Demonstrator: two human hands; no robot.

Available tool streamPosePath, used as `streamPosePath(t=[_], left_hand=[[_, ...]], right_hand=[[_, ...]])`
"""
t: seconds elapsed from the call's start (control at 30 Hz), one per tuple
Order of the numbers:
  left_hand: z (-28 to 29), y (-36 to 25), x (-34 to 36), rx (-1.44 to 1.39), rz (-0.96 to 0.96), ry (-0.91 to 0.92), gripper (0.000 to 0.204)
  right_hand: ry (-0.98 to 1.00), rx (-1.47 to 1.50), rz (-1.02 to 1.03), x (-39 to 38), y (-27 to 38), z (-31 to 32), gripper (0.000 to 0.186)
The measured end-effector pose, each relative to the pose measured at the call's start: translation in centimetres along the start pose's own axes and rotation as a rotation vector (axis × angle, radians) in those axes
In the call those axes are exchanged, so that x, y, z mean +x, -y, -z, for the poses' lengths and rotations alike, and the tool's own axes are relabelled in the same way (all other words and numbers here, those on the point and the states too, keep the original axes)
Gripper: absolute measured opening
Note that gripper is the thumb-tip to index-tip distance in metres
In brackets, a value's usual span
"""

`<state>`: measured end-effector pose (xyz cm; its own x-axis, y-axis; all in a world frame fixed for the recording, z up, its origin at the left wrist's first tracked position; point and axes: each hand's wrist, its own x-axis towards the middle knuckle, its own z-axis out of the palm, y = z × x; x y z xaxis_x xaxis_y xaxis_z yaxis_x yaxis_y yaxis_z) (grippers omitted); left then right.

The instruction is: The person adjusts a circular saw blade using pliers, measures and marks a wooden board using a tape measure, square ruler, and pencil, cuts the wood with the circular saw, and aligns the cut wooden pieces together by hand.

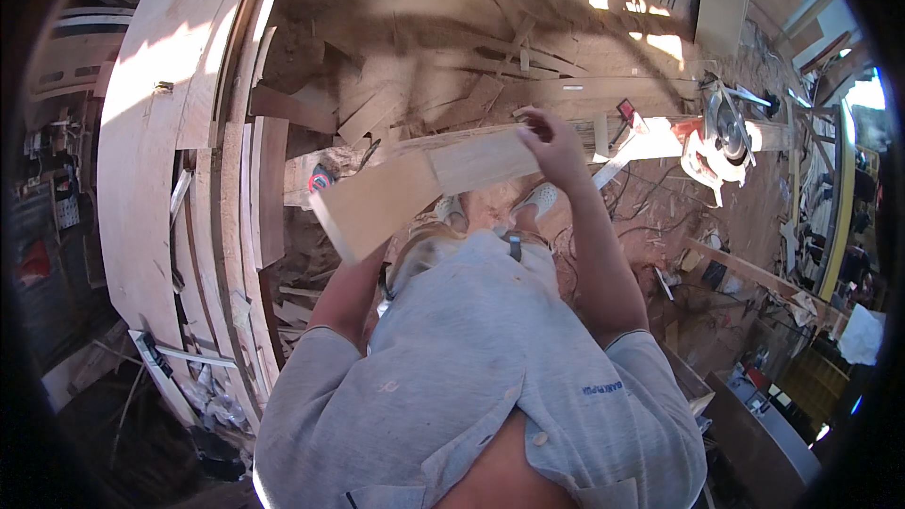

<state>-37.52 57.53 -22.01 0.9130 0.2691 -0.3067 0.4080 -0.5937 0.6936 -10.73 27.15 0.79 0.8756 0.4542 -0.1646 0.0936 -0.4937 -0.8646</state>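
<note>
At the frame's centre, the right hand clasps the right end of a long pale flat wooden board. The board slants down-left, hiding the left hand beneath its lower end, so that grip cannot be told. A circular saw lies on the sawdust floor to the right.

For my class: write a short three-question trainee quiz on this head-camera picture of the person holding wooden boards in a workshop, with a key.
1. True or false: the right hand grips the far end of the pale wooden board.
2. Where does the circular saw lie? A) to the person's right on the floor B) on the stack of curved planks at the left C) in the left hand
3. Fill in: the floor beyond the boards is littered with wood ____.

Key:
1. True. The fingers curl over its end. The left hand is hidden beneath the nearer board.
2. A
3. Offcuts
</note>
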Motion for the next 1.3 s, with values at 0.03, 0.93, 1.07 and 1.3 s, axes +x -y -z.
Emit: streamPosePath(t=[0.03,0.93,1.07,1.3], left_hand=[[0.1,0.4,-0.5,-0.144,0.075,0.022,0.072],[-2.5,1.4,1.6,-1.448,0.453,0.187,0.059],[-2.6,1.6,1.5,-1.472,0.45,0.187,0.057],[-2.8,1.7,1.4,-1.515,0.443,0.189,0.054]], right_hand=[[-0.09,-0.046,-0.035,-0.7,-4.5,0.9,0.043],[-0.028,-0.729,-0.129,-4.0,-10.1,-2.6,0.099],[-0.03,-0.746,-0.119,-4.0,-9.9,-2.8,0.1],[-0.014,-0.722,-0.11,-4.0,-10.2,-2.9,0.102]])
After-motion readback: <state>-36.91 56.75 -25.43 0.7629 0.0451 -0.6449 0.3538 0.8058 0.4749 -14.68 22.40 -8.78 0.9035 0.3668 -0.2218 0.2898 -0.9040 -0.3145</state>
